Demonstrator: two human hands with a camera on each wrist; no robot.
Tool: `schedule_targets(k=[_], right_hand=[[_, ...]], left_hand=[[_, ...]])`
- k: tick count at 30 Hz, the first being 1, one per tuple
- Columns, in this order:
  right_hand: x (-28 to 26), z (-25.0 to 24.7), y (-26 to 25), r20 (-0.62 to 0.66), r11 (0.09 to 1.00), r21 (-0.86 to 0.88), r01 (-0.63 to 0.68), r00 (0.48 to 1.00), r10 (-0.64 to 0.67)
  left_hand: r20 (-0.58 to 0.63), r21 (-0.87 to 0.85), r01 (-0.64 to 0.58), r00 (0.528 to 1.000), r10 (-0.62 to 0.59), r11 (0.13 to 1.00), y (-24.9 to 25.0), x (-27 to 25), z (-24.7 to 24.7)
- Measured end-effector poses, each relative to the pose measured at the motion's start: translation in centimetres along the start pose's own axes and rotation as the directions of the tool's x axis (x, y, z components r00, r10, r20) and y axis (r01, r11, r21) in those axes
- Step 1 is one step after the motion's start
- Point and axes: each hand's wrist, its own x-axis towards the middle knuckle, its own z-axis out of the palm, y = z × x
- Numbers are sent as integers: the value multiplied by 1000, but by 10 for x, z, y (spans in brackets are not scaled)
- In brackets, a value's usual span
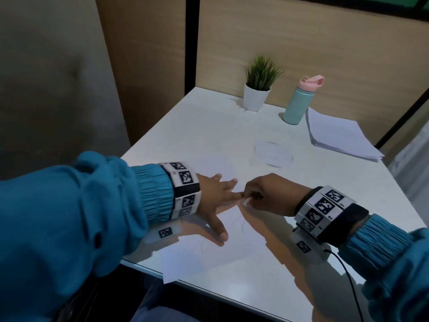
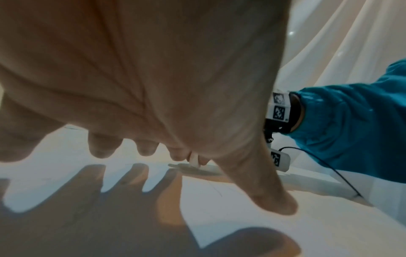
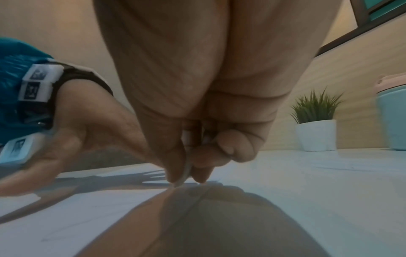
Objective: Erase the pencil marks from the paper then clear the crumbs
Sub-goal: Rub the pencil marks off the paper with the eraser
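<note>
Where the white surface meets its near edge, we see the paper lying flat, one corner overhanging. The left hand rests on it, fingers straight and spread. The right hand pinches a white eraser against the sheet (just beside the left fingertips). Faint pencil marks lie below the eraser.
</note>
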Motion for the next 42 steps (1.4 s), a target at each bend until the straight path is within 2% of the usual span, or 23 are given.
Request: schedule_targets(k=[5, 9, 11, 13, 14, 19, 22, 24, 27, 29, 33, 38, 42], right_hand=[[11, 2, -12, 52, 996, -91, -6, 999, 11], [-3, 17, -40, 168, 989, -25, 147, 976, -141], [1, 9, -27, 143, 992, -52, 116, 984, -108], [8, -5, -8, 58, 997, -80, 3, 998, 2], [9, -7, -3, 29, 997, -83, -7, 1000, 10], [-3, 14, -32, 165, 988, -44, 145, 977, -136], [8, -6, -8, 98, 997, -72, 4, 995, 3], [12, -9, 1, 58, 994, -110, -10, 998, 17], [3, 8, -26, 151, 992, -46, 121, 982, -113], [-1, 12, -29, 197, 989, -34, 145, 971, -136], [19, -10, 10, 77, 993, -110, -32, 996, 41], [24, -4, 15, 77, 991, -133, -9, 997, 20], [16, -9, 10, 28, 995, -99, -32, 999, 35]], left_hand=[[13, 41, 46, 999, -47, 998, -7, 21, 7], [7, 21, 24, 1000, -24, 999, -5, 20, 4], [-7, 13, 47, 999, -46, 999, -8, 25, 7], [-27, 10, 84, 996, -84, 996, -10, 30, 9], [-34, 9, 88, 996, -88, 996, -11, 32, 8], [-29, 10, 65, 998, -64, 998, -11, 34, 5], [-43, 6, 88, 995, -88, 996, -13, 39, 10], [-39, -1, 89, 995, -89, 996, -13, 39, 10], [-31, 2, 68, 997, -68, 998, -10, 36, 5], [-30, 6, 66, 997, -66, 998, -11, 36, 4], [-58, 33, 87, 995, -85, 996, -14, 41, 10], [-34, 64, 58, 998, -56, 996, -14, 39, 2], [-50, -13, 26, 998, -26, 1000, -14, 32, 10]])
